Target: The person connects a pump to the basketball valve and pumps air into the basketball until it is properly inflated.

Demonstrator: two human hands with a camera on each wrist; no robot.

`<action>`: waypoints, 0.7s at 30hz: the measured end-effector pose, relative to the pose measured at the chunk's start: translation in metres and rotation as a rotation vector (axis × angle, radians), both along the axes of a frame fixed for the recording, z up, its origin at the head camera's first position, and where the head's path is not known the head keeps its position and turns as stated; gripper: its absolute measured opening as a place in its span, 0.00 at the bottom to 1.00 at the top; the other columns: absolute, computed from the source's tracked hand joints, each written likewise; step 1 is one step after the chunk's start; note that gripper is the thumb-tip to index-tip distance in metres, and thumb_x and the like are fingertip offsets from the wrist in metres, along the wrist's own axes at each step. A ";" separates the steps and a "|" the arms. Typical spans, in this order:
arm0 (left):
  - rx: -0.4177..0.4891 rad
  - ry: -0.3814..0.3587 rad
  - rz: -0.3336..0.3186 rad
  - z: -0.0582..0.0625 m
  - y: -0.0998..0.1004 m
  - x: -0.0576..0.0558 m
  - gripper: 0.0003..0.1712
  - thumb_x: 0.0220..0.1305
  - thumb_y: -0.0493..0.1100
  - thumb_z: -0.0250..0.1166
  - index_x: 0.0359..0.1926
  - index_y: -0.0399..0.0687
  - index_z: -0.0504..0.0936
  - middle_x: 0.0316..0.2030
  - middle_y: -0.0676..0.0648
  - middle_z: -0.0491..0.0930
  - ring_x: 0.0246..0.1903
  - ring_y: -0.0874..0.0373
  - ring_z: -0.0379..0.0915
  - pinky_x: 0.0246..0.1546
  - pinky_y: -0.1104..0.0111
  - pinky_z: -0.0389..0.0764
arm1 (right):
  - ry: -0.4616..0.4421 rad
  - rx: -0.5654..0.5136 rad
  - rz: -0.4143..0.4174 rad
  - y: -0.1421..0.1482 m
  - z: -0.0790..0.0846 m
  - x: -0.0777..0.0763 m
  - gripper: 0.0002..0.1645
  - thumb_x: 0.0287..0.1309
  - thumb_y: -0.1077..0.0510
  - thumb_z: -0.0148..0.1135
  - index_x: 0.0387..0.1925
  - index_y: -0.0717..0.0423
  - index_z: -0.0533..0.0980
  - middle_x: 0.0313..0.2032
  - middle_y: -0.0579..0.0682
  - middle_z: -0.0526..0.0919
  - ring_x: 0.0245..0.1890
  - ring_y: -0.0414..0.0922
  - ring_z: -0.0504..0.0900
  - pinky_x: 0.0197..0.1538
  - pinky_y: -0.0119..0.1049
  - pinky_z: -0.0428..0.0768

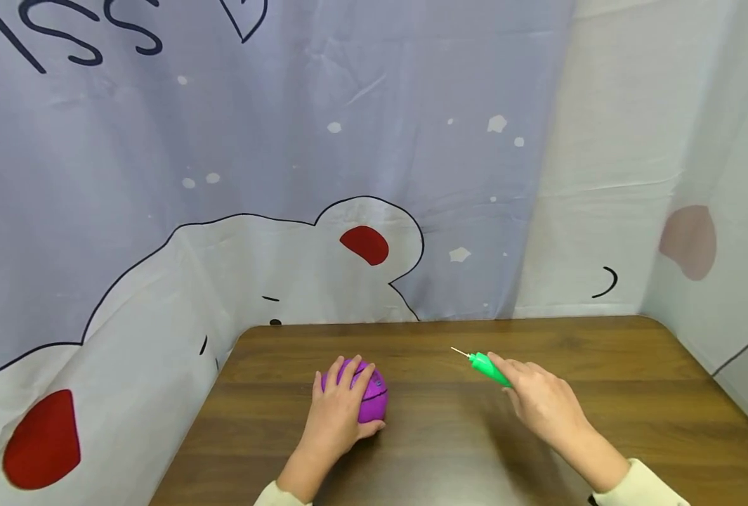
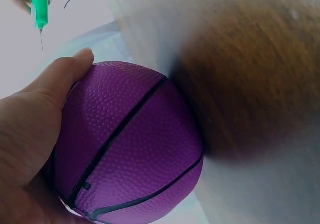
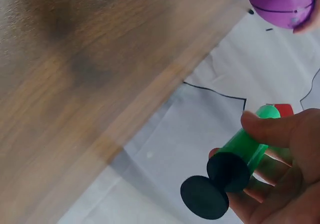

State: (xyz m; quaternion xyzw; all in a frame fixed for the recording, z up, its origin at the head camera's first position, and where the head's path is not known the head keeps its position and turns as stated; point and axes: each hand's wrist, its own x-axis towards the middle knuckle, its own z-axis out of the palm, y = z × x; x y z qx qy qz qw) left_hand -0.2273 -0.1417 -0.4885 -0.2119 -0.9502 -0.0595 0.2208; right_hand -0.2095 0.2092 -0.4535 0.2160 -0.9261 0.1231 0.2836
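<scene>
A small purple basketball point(image 1: 375, 409) with black seams sits on the wooden table, left of the middle. My left hand point(image 1: 336, 419) grips it from above and the left, fingers spread over the top and thumb along the near side. To the right, my right hand point(image 1: 547, 406) holds a green ball pump point(image 1: 490, 370) above the table. Its thin needle point(image 1: 459, 351) points left and away from me, apart from the ball. In the right wrist view, the pump's black handle end point(image 3: 205, 197) faces the camera, with thumb and fingers round the green barrel.
The brown wooden table point(image 1: 437, 450) has rounded far corners. Behind it and at both sides hangs a printed cloth point(image 1: 272, 274) with white bear shapes and red patches, close against the far edge.
</scene>
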 end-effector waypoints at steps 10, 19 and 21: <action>0.001 -0.035 -0.002 0.004 -0.001 0.001 0.58 0.38 0.69 0.80 0.69 0.56 0.71 0.67 0.42 0.70 0.67 0.37 0.63 0.63 0.34 0.69 | -0.270 -0.106 -0.048 0.019 0.005 -0.003 0.39 0.49 0.59 0.78 0.64 0.57 0.75 0.49 0.59 0.86 0.44 0.58 0.86 0.38 0.55 0.84; -0.012 -0.038 -0.018 0.005 -0.004 0.001 0.56 0.40 0.70 0.79 0.70 0.56 0.71 0.67 0.42 0.70 0.68 0.40 0.63 0.65 0.37 0.69 | -0.346 -0.128 -0.075 0.041 -0.003 -0.010 0.38 0.51 0.56 0.77 0.63 0.62 0.75 0.44 0.52 0.83 0.35 0.46 0.79 0.35 0.46 0.80; -0.010 -0.030 -0.023 0.005 -0.004 0.001 0.56 0.40 0.71 0.79 0.69 0.56 0.72 0.67 0.43 0.70 0.68 0.40 0.63 0.65 0.37 0.69 | -0.355 -0.127 -0.083 0.046 -0.005 -0.011 0.39 0.51 0.56 0.77 0.64 0.62 0.74 0.45 0.53 0.83 0.35 0.46 0.79 0.35 0.46 0.79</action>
